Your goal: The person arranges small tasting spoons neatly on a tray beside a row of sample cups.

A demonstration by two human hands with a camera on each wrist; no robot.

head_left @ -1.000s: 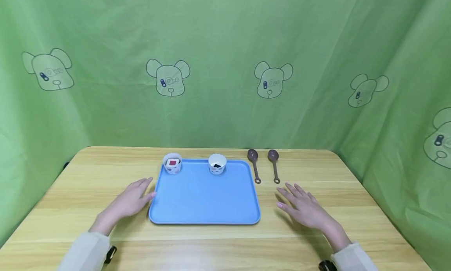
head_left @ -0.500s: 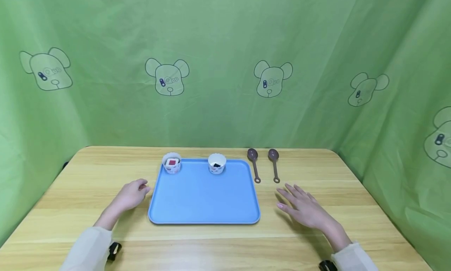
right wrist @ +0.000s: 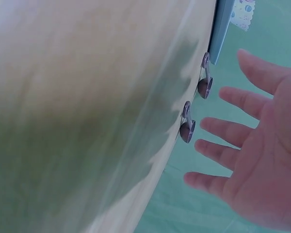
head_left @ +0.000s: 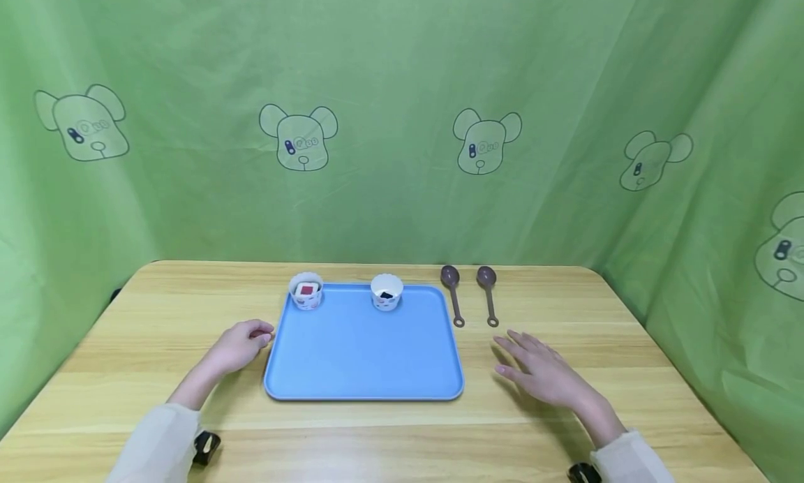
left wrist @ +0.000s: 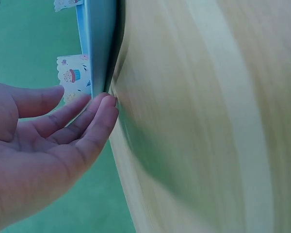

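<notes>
Green curtain behind wooden table. Blue tray mid-table, two paper cups at its far edge. Left hand at tray's left side, fingers loosely bent, thumb apart; contact hard to judge. Right hand spread over the table's right, near two brown spoons lying right of the tray.

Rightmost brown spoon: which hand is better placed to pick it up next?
Right, I'd judge: the right hand hovers near the brown spoon, fingers spread and holding nothing. The left hand is farther off, with the blue tray between it and the spoon.
</notes>
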